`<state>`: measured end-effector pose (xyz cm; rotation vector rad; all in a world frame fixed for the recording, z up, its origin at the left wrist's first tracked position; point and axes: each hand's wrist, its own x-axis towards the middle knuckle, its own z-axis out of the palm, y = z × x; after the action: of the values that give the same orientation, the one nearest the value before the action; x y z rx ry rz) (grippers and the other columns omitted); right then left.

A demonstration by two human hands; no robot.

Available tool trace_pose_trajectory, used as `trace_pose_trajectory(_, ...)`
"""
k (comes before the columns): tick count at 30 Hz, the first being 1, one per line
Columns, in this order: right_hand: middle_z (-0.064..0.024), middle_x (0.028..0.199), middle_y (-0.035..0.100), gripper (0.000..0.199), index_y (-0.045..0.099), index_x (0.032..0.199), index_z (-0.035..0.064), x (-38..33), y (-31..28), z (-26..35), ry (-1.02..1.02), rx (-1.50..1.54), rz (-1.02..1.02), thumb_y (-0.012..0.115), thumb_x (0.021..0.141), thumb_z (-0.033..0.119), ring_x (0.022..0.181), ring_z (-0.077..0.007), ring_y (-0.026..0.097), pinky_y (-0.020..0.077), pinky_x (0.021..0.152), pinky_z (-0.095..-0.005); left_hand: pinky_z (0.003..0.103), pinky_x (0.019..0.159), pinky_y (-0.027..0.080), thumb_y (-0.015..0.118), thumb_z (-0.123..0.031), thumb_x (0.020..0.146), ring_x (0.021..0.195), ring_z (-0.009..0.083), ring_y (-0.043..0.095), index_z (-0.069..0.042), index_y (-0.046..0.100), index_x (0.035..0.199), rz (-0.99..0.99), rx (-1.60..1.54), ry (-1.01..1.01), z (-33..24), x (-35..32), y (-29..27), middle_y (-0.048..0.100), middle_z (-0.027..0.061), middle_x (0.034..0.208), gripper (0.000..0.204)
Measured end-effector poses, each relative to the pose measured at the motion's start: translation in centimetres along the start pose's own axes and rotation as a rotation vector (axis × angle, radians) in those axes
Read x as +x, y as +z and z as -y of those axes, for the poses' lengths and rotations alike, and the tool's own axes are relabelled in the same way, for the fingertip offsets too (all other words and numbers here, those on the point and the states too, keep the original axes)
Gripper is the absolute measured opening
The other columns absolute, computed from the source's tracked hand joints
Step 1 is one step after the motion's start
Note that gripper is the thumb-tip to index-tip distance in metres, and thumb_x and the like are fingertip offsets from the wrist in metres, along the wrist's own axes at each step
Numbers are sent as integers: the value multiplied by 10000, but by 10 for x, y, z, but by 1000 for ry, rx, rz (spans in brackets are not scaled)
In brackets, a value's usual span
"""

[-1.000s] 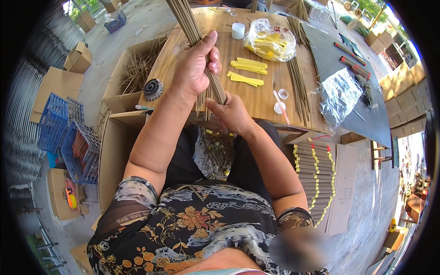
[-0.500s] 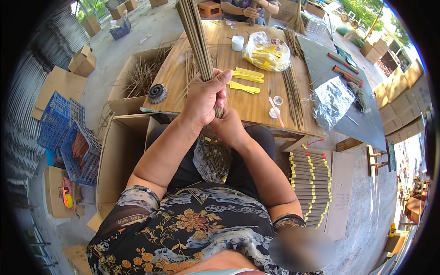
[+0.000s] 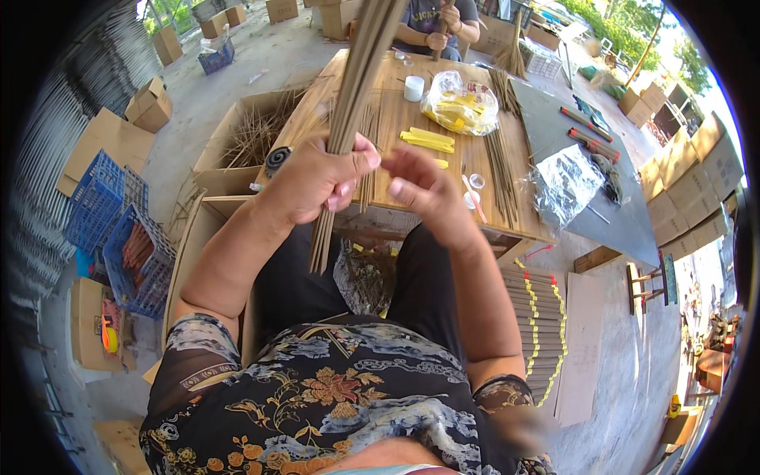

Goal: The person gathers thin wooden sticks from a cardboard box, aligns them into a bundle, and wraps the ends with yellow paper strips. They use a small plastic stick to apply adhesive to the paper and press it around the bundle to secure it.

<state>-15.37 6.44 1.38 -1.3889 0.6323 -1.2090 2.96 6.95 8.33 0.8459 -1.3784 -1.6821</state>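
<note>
Above the lap | left hand (image 3: 317, 178) grips stick bundle (image 3: 354, 95) | right hand (image 3: 427, 194) beside, loose

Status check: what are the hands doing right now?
Left hand gripping stick bundle. Right hand open beside it, not holding. Nothing between them.

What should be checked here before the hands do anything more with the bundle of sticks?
1. Left hand closed around the bundle of sticks: ok.
2. Right hand on the bundle: not ok, open beside it, apart.
3. Bundle ends even below the grip: cannot tell.
4. Bundle away from the table: ok, raised above it.
5. Yellow strips within reach on the table: ok.
6. Another person's hands away from the bundle: ok, at the table's far end.
</note>
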Motion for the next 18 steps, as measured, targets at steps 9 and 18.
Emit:
trace_pose_trajectory(9, -107, 758, 593, 223, 494, 865, 42, 4, 52, 28, -23, 481, 59, 545, 844, 258, 733, -202, 605, 506, 651, -315, 185, 320, 281, 620, -110, 778, 347, 47, 364, -37, 505, 775, 195, 62, -403, 31, -33, 16, 403, -17, 463, 136)
trace_pose_trajectory(18, 28, 485, 304, 320, 348, 608, 130, -3, 73, 32, 6, 603, -286, 486, 869, 254, 389, -84, 296, 266, 363, -237, 199, 347, 327, 643, -148, 741, 376, 74, 428, -37, 518, 754, 169, 320, -311, 50, -32, 10, 477, 16, 505, 168)
